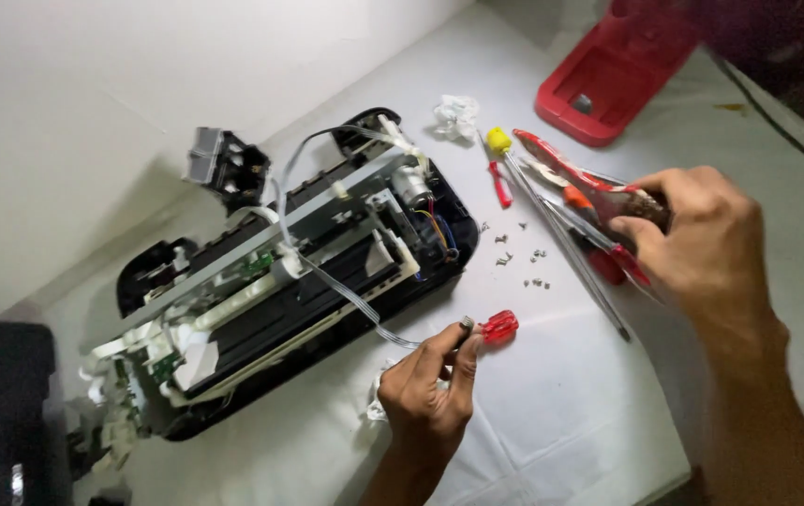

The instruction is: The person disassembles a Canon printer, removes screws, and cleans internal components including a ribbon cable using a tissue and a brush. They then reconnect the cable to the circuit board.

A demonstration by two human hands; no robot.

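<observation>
Screwdriver (494, 328), small, red-handled, light, rigid, likely best gripped by its handle, was pinched in left hand (425, 389) at lower centre; right hand (702, 244) was closed on red pliers (599, 192) at right, beside opened printer (280, 281).

In my left grip (430, 379) sits a small screwdriver (494, 328) with a glossy, translucent red plastic handle. My right grip (702, 239) closes on pliers (599, 192) with shiny red plastic-coated handles. The opened printer (280, 281) shows a black plastic shell, matt grey metal rails and a thin flat ribbon cable (355, 305). Loose metal screws (519, 258) lie on the table (561, 412), which is covered in smooth white paper.
</observation>
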